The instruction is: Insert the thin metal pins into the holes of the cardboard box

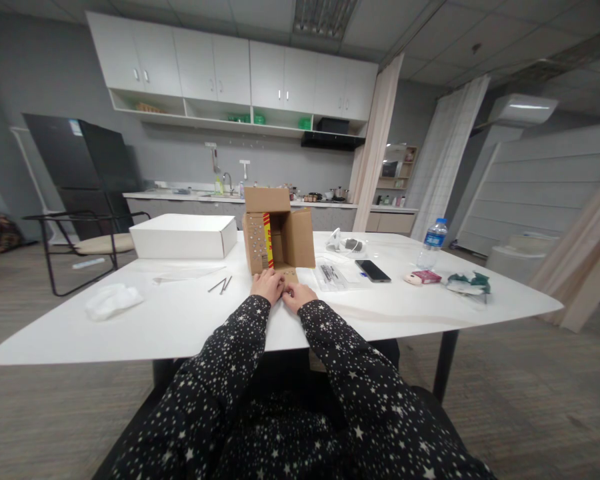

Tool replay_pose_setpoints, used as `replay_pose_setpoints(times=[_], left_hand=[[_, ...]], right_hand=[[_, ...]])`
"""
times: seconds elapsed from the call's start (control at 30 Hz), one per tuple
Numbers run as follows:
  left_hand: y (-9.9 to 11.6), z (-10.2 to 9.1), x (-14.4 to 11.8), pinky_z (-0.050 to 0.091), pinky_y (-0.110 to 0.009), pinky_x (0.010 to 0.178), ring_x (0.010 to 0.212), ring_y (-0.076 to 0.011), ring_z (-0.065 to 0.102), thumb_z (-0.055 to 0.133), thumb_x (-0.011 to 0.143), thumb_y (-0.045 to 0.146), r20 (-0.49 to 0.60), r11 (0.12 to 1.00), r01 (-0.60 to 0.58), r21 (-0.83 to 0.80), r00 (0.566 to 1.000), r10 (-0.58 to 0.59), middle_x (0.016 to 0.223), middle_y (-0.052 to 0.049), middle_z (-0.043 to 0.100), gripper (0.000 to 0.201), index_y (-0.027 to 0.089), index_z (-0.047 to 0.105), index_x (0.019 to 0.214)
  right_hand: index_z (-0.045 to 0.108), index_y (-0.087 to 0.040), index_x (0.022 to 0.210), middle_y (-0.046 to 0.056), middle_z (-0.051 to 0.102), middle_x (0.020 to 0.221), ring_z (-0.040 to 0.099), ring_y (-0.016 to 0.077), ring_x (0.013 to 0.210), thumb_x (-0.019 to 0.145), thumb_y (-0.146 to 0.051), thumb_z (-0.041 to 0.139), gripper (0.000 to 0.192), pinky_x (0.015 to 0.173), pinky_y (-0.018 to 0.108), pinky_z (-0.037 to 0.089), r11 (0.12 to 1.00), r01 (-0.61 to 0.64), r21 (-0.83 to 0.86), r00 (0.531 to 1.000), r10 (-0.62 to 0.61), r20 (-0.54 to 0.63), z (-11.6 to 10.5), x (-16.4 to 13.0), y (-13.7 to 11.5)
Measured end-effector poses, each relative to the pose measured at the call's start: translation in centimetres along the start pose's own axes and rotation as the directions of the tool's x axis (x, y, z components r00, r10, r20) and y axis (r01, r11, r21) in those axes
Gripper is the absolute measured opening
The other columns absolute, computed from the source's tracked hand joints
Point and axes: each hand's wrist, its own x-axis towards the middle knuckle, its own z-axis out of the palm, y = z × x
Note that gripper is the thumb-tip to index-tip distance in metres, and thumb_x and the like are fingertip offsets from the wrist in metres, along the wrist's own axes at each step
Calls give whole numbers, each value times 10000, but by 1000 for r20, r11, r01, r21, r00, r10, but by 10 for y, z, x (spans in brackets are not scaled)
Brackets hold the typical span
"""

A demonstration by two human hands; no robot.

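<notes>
An opened cardboard box (255, 243) lies on its side on the table with its mouth toward me and flaps spread. Its left face is dotted with small pale spots and has a red-and-yellow strip. At its lower flap (291, 273), my left hand (267, 285) rests with fingers bent over the cardboard. Close beside it, my right hand (300, 296) is closed, fingertips pinched near the flap's front edge. Whatever sits between those fingertips is too small or hidden to make out. Several long metal nails (225, 285) lie on the table to the left.
On the white table (180, 333) stand a white box (180, 239) and a water bottle (434, 241). A crumpled white bag (113, 301), a clear packet (331, 276), a phone (373, 271), a white device (347, 245), a pink pack (427, 276) and a green-white wrapper (467, 283) lie around.
</notes>
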Motion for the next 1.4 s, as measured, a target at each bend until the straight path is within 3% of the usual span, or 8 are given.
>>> replay_pose_setpoints(times=[0.13, 0.33, 0.73, 1.03, 1.4], left_hand=[[1, 1, 0, 354, -412, 907, 1098, -249, 493, 465, 846, 280, 22, 1000, -10, 12, 1000, 9, 1069, -74, 605, 203, 233, 639, 941], [3, 1, 0, 349, -429, 903, 1095, -262, 481, 455, 857, 292, -26, 1000, -17, 7, 1000, 17, 1110, -85, 587, 260, 238, 621, 1049], [2, 5, 1, 355, -410, 895, 1074, -243, 501, 455, 871, 307, 4, 997, -66, 31, 998, 66, 1082, -61, 624, 211, 230, 643, 929], [-3, 8, 3, 364, -412, 917, 1077, -240, 544, 486, 842, 332, 44, 996, -78, -38, 996, 79, 1059, -43, 658, 186, 234, 641, 880], [3, -9, -3, 436, -343, 870, 938, -222, 634, 489, 821, 309, 126, 996, -51, -69, 990, 60, 932, -34, 717, 215, 230, 673, 898]], right_hand=[[663, -256, 931, 21, 680, 880, 614, 202, 836, 818, -355, 470, 245, 696, 277, 436, 1000, 11, 2, 1000, -11, 6, -1, 0, 0], [666, -241, 943, 34, 683, 885, 615, 197, 837, 825, -352, 464, 260, 689, 265, 426, 1000, 10, -10, 1000, -10, 16, -2, -2, -2], [673, -265, 968, 20, 687, 882, 623, 199, 840, 827, -375, 466, 273, 706, 277, 439, 999, 44, -9, 999, -44, -4, 3, 1, 4], [667, -258, 1011, 28, 689, 916, 622, 202, 871, 830, -378, 464, 297, 738, 282, 450, 1000, 26, -4, 1000, -26, 6, 5, 4, 6], [677, -246, 963, 34, 691, 921, 623, 209, 872, 804, -366, 480, 280, 720, 280, 449, 1000, 2, 4, 1000, -2, -8, 3, 3, 4]])
